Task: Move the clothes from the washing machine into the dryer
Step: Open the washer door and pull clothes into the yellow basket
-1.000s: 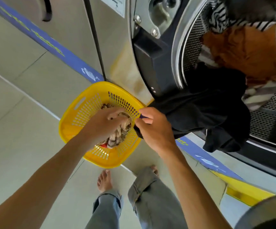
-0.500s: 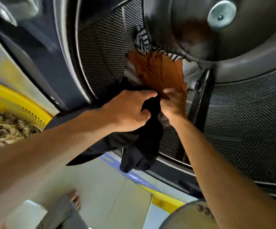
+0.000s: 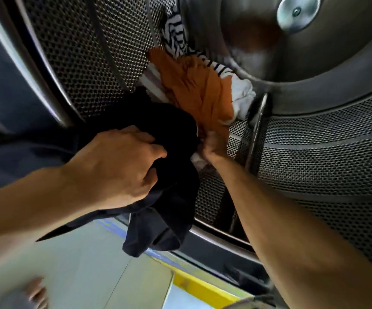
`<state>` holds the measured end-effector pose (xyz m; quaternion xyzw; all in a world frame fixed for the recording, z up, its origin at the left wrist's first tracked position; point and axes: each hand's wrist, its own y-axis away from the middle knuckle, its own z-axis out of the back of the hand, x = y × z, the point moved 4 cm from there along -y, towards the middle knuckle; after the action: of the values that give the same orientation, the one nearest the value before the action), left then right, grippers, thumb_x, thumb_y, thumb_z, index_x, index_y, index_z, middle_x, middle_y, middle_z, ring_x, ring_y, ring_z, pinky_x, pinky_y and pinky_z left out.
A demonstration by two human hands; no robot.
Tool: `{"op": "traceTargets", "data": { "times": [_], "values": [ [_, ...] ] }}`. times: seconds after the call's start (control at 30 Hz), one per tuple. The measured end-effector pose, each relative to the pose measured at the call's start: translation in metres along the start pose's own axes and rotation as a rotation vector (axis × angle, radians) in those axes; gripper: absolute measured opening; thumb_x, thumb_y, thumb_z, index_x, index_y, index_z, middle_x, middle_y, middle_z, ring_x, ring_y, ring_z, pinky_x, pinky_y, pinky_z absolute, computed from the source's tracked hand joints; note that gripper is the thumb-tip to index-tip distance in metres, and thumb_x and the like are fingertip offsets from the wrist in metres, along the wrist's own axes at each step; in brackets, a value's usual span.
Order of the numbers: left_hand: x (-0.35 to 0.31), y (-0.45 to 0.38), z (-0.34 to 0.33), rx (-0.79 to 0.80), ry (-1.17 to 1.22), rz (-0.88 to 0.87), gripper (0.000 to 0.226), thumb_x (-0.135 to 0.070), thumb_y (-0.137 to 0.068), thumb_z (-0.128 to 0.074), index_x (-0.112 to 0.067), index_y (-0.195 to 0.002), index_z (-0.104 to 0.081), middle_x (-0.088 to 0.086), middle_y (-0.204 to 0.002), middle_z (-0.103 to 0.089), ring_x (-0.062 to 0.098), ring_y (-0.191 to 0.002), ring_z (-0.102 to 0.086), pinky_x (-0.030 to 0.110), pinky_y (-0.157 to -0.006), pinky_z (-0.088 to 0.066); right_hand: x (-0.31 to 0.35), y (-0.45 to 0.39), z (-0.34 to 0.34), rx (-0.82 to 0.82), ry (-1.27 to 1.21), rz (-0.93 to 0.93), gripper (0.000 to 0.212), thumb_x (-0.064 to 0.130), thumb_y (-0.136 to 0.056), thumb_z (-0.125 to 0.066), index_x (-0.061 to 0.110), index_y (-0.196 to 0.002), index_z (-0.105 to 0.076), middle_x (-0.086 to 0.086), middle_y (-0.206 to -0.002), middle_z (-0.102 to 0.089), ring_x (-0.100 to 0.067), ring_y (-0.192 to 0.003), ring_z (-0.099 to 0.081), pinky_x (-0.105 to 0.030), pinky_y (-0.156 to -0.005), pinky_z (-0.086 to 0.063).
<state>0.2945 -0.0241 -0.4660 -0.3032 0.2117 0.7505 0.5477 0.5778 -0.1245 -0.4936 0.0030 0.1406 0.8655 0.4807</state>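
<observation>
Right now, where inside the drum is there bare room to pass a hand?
Free: the perforated drum wall right of the metal paddle, and the mesh upper left. Crowded: the orange garment, striped cloth and black garment pile, where the left hand and right hand grip.

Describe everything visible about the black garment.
The black garment is soft, matte, dark cloth, crumpled and half out of the drum. Its upper part lies against the orange garment; a bunched lower fold hangs over the door rim toward the floor. The left hand grips its middle; the right hand touches its inner edge.
</observation>
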Motion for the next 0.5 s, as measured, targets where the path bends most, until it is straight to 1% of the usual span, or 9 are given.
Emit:
{"op": "traceTargets", "data": {
  "times": [0.07,0.13,0.2,0.27,0.33,0.37,0.43,0.47,0.5],
  "values": [
    [-0.003,0.000,-0.002,0.028,-0.034,0.006,0.052,-0.045,-0.077,-0.040,-0.032,-0.122,-0.062,-0.007,-0.117,-0.067,0.019,-0.112,-0.060,0.038,-0.090,-0.054,0.005,0.009,0.022,-0.044,-0.058,-0.064,0.048,0.011,-0.088,-0.061,0.015,-0.136,-0.058,-0.013,-0.129,-0.065,-0.031,-0.118,-0.061,-0.030,-0.097,-0.046],
    [-0.003,-0.003,-0.001,0.108,-0.069,0.027,0.055,-0.047,-0.081,-0.034,-0.035,-0.130,-0.054,-0.010,-0.126,-0.060,0.015,-0.120,-0.053,0.036,-0.098,-0.048,0.006,0.013,0.049,-0.166,-0.205,-0.164,0.042,0.013,-0.088,-0.061,0.018,-0.130,-0.059,-0.011,-0.127,-0.067,-0.031,-0.115,-0.064,-0.032,-0.095,-0.048],
    [-0.001,-0.006,0.000,0.174,-0.069,0.048,0.050,-0.046,-0.086,-0.037,-0.037,-0.133,-0.049,-0.012,-0.131,-0.056,0.014,-0.125,-0.048,0.035,-0.101,-0.045,0.018,0.015,0.082,-0.318,-0.374,-0.202,0.036,0.011,-0.088,-0.059,0.013,-0.124,-0.063,-0.009,-0.119,-0.070,-0.029,-0.111,-0.065,-0.026,-0.084,-0.046],
    [0.001,-0.009,0.001,0.214,-0.036,0.083,0.047,-0.042,-0.087,-0.044,-0.037,-0.134,-0.049,-0.010,-0.134,-0.055,0.016,-0.127,-0.047,0.036,-0.103,-0.044,0.036,0.022,0.110,-0.425,-0.553,-0.178,0.031,0.010,-0.090,-0.059,0.008,-0.120,-0.066,-0.004,-0.107,-0.069,-0.027,-0.106,-0.065,-0.017,-0.075,-0.040],
    [-0.001,-0.014,0.002,0.277,0.061,0.132,0.050,-0.039,-0.086,-0.047,-0.037,-0.136,-0.048,-0.005,-0.138,-0.054,0.020,-0.129,-0.047,0.038,-0.106,-0.043,0.059,0.045,0.139,-0.521,-0.635,-0.101,0.035,0.014,-0.090,-0.060,0.005,-0.124,-0.062,-0.009,-0.108,-0.069,-0.030,-0.101,-0.065,-0.011,-0.066,-0.043],
    [-0.002,-0.016,0.005,0.303,0.131,0.157,0.052,-0.038,-0.085,-0.048,-0.036,-0.137,-0.048,-0.003,-0.140,-0.054,0.022,-0.130,-0.048,0.038,-0.107,-0.043,0.069,0.054,0.152,-0.577,-0.675,-0.075,0.038,0.015,-0.087,-0.061,0.006,-0.124,-0.062,-0.010,-0.109,-0.069,-0.031,-0.103,-0.065,-0.008,-0.067,-0.042],
    [-0.004,-0.019,0.016,0.311,0.239,0.180,0.054,-0.034,-0.085,-0.050,-0.030,-0.139,-0.047,0.001,-0.141,-0.054,0.023,-0.131,-0.049,0.037,-0.107,-0.043,0.088,0.077,0.185,-0.723,-0.696,-0.047,0.037,0.012,-0.084,-0.064,0.011,-0.120,-0.066,0.002,-0.102,-0.064,-0.021,-0.103,-0.063,-0.008,-0.074,-0.037],
    [-0.005,-0.020,0.023,0.297,0.282,0.187,0.052,-0.033,-0.089,-0.052,-0.028,-0.140,-0.047,0.001,-0.142,-0.054,0.022,-0.131,-0.049,0.036,-0.108,-0.042,0.095,0.089,0.201,-0.787,-0.716,-0.036,0.031,0.011,-0.084,-0.064,0.013,-0.115,-0.069,0.006,-0.100,-0.061,-0.013,-0.097,-0.062,-0.005,-0.072,-0.037],
    [-0.006,-0.022,0.030,0.267,0.348,0.216,0.048,-0.035,-0.092,-0.052,-0.027,-0.139,-0.048,0.000,-0.141,-0.055,0.021,-0.130,-0.051,0.034,-0.107,-0.041,0.097,0.098,0.214,-0.805,-0.778,-0.045,0.022,0.012,-0.085,-0.065,0.017,-0.106,-0.070,0.009,-0.098,-0.062,-0.007,-0.089,-0.062,-0.001,-0.068,-0.038]
  ]
}}
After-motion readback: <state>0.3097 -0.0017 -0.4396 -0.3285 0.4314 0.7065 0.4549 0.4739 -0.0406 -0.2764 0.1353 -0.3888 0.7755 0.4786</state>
